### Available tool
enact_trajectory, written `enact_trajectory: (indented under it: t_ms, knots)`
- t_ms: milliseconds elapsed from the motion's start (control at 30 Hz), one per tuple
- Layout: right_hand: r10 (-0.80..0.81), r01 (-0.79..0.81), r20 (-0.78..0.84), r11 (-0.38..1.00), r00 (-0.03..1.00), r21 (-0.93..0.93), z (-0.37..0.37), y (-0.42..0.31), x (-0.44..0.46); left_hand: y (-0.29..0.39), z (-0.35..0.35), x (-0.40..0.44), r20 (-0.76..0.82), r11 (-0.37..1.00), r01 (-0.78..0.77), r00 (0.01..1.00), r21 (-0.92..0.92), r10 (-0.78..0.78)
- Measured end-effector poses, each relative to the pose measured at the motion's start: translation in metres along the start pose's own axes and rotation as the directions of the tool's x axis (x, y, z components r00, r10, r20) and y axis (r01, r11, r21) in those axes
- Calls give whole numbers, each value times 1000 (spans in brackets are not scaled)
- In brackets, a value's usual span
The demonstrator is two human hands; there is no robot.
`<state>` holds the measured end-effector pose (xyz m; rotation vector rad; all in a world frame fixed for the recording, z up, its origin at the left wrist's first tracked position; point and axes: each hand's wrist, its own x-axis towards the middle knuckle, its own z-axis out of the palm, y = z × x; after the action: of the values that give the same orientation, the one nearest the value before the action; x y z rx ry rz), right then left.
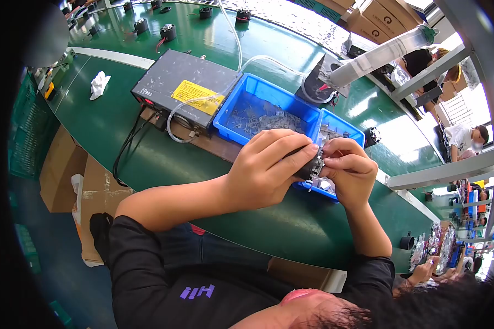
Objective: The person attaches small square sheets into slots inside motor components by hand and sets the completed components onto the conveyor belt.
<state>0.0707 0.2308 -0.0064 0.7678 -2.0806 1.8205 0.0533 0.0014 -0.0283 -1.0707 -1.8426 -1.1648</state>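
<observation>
– Largest thing?
– Green worktop [291, 238], curving across the view.
– And on it?
– Dark control box [173, 82] with a yellow label, just beside a larger blue bin [230, 133] of small clear pieces. Next to that, a smaller blue bin [340, 122], partly hidden behind the hands.
– Hands?
– Left hand [269, 164] with fingers clamped round a black round part [307, 169]. Right hand [354, 172] with fingers pinched together on its silvery end.
– Part's place?
– Above the bins, between both hands. Smallest details at the fingertips: too small to tell.
</observation>
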Motion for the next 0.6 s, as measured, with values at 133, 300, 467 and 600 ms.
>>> enact_trajectory:
  t_ms: [133,300,467,600]
  knots:
    - [-1,1,-10,1000,1000,-7,2,1,-1,2,-1,2,-7,999,-16,1000,41,16]
    - [-28,25,-30,995,999,-93,4,-2,0,2,-2,6,0,995,-13,1000,97,13]
    - [-31,29,-13,986,999,-165,8,-1,5,-5,-5,15,25,981,194,981,-24,-193]
    - [183,-187,-89,982,979,-39,13,2,7,-11,-6,22,114,727,635,768,-260,-630]
